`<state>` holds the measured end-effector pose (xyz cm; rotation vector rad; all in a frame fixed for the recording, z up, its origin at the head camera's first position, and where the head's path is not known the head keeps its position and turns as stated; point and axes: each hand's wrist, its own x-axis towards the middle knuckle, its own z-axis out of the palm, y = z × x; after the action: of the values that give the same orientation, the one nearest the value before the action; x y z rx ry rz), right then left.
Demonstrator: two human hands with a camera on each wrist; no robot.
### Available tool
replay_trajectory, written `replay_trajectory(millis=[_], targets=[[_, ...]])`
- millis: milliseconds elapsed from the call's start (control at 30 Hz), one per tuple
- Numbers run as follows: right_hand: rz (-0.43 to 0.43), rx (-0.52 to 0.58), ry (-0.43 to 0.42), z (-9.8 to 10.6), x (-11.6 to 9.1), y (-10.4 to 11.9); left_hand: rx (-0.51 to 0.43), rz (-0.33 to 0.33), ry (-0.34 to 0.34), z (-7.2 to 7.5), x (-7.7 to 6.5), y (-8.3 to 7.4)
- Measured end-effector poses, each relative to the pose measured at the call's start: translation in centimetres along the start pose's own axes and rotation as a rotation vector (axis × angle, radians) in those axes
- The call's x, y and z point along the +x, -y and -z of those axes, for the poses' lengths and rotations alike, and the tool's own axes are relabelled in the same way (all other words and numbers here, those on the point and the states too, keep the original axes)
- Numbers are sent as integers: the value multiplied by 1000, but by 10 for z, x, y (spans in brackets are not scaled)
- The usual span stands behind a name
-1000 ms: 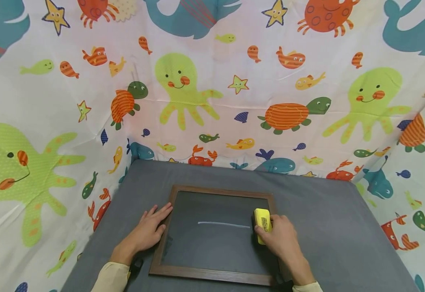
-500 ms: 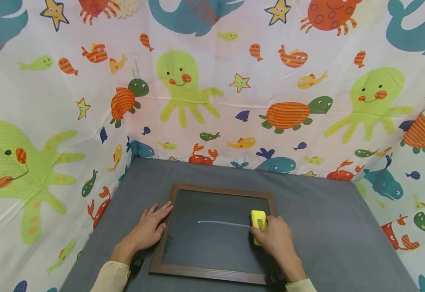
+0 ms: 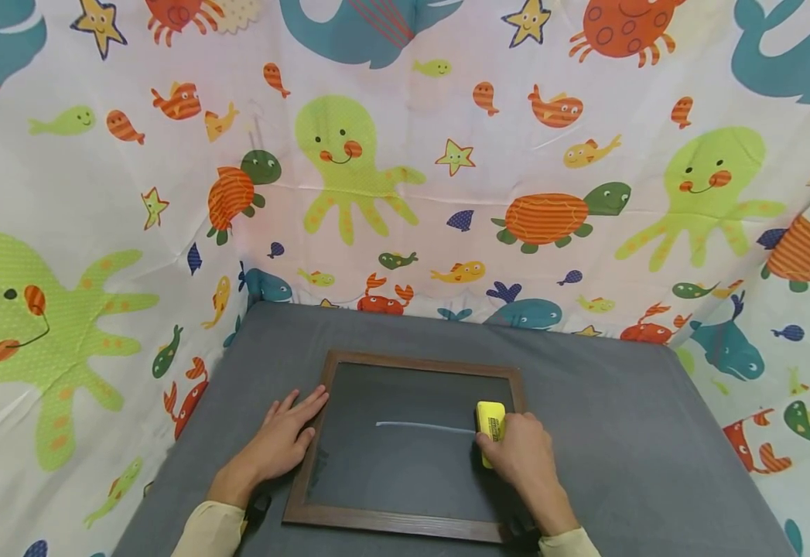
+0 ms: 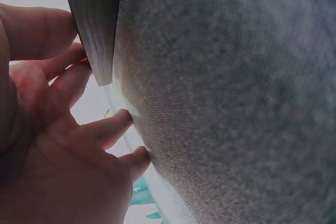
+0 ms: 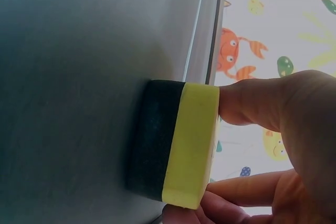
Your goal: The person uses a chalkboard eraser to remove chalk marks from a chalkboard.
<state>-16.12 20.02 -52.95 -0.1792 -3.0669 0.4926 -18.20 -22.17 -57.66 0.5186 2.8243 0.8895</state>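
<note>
A chalkboard (image 3: 405, 480) in a brown wooden frame lies flat, with one pale chalk line (image 3: 425, 426) running across its middle. My right hand (image 3: 526, 456) grips a yellow and black chalkboard eraser (image 3: 491, 422) at the line's right end. In the right wrist view the eraser (image 5: 191, 145) sits with its black felt side against the board, thumb on one side and fingers on the other. My left hand (image 3: 279, 441) rests at the frame's left edge, fingers extended. The left wrist view shows the fingers of that hand (image 4: 68, 140) spread against the frame (image 4: 97, 30) and the grey cloth.
Grey cloth (image 3: 606, 433) covers the table around the board. White curtains (image 3: 405, 224) printed with sea animals stand behind the table and along its left and right sides.
My right hand has slid the eraser a little to the left over the right end of the chalk line, mostly in the first half second. The left hand has stayed in place.
</note>
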Motion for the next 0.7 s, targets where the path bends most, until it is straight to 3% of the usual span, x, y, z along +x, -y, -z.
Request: replay_trajectory(millis=[700], targets=[[-6, 3, -33, -5, 3, 21, -4, -9, 7, 1, 1, -5]])
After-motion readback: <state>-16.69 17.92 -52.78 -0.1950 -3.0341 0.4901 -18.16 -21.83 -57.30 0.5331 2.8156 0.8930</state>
